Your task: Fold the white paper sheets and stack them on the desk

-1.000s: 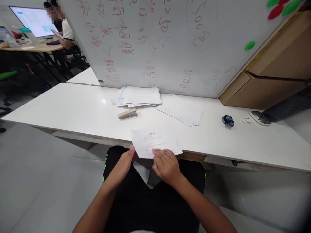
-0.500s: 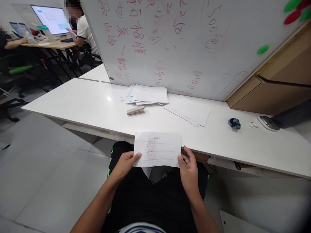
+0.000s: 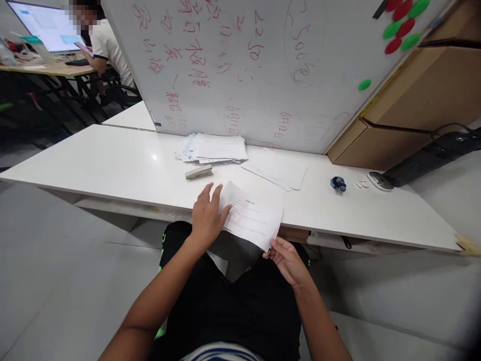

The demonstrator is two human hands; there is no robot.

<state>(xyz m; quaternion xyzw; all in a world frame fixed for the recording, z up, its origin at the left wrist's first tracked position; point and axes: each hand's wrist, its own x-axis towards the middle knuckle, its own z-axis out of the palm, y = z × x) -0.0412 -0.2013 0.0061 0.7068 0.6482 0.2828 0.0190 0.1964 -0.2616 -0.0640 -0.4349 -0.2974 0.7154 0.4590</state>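
A folded white sheet [image 3: 255, 215] with printed text and red stamps lies on the front edge of the white table [image 3: 112, 165]. My left hand [image 3: 208, 215] rests flat on its left part, fingers stretched out. My right hand [image 3: 286, 256] pinches the sheet's lower right corner, which hangs past the table edge. A beige stapler [image 3: 198, 172] lies just beyond my left hand. Behind it sits a loose stack of papers [image 3: 214, 148], and a second flat pile of sheets [image 3: 276, 170] lies to the right.
A whiteboard [image 3: 263, 65] with red writing stands along the table's back. A cardboard box [image 3: 409, 100], a small blue object [image 3: 338, 184], white earbuds [image 3: 362, 184] and a round base [image 3: 379, 180] sit at right. A person [image 3: 101, 45] sits at a far desk.
The sheet was held up in both hands over my lap; now it lies on the table edge. My left hand has moved on top of it, my right hand to its lower corner.
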